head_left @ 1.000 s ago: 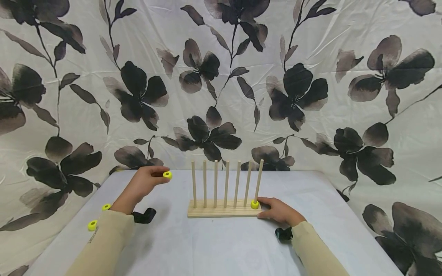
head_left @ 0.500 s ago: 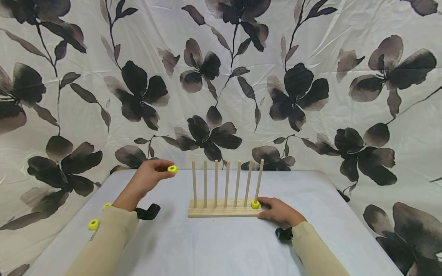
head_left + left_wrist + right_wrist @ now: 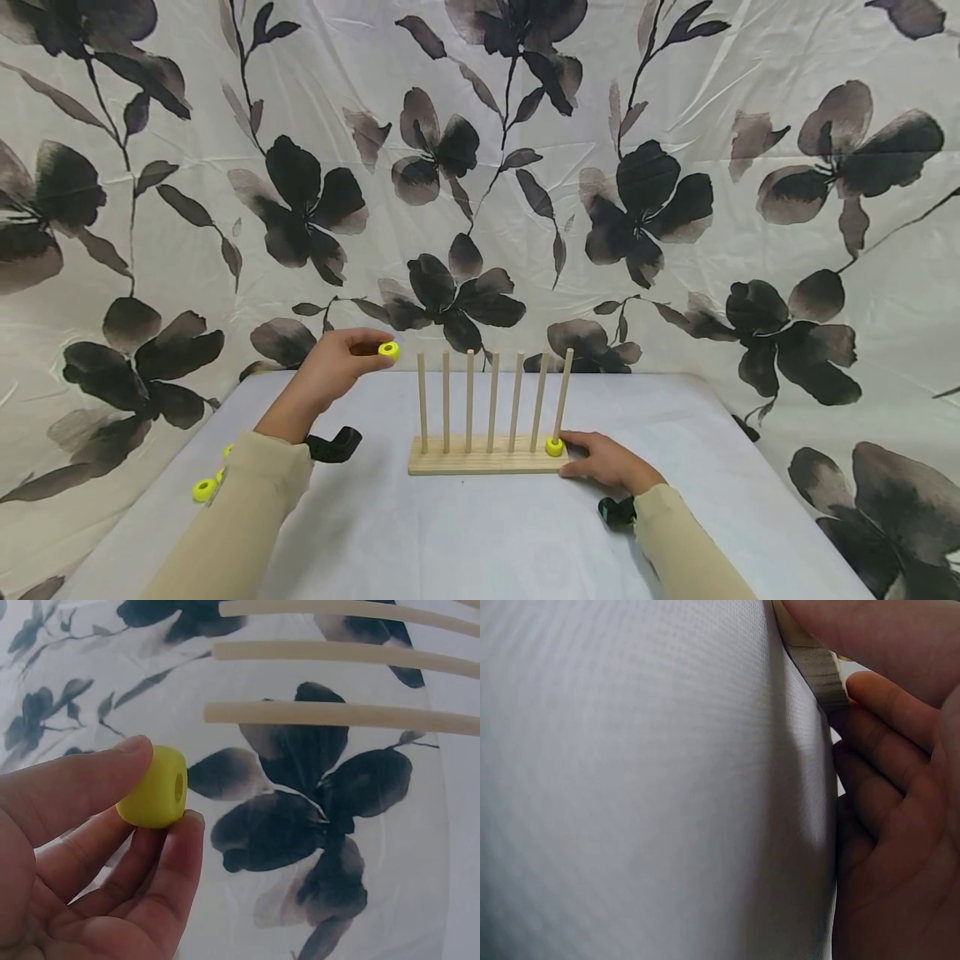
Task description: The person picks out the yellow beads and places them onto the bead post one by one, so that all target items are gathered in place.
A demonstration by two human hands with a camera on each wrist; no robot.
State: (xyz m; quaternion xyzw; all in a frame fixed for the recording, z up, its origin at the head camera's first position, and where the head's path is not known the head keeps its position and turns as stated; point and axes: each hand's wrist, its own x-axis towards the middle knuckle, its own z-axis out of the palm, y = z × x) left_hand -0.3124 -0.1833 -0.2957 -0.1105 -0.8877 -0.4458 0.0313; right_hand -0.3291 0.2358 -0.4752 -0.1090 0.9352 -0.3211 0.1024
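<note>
My left hand [image 3: 339, 367] pinches a yellow bead [image 3: 154, 787] between thumb and fingertips. In the head view it is raised just left of the leftmost peg [image 3: 422, 400], near the height of the peg's top, and apart from it. The bead's hole shows in the left wrist view. A wooden peg rack [image 3: 480, 464] with several upright pegs stands on the table. Around the foot of its rightmost peg sits another yellow bead [image 3: 554, 447]. My right hand [image 3: 611, 462] grips the right end of the rack's base [image 3: 821, 675] between thumb and fingers.
Yellow beads [image 3: 203, 490] lie at the table's left side, partly hidden behind the left sleeve [image 3: 247, 500]. A white cloth covers the table [image 3: 480, 542]. Behind it hangs a floral curtain [image 3: 525, 208]. Black wrist cameras [image 3: 333, 446] are worn on both wrists.
My left hand has moved up and to the right with the yellow bead, closer to the leftmost peg. My right hand and the peg rack have stayed in place.
</note>
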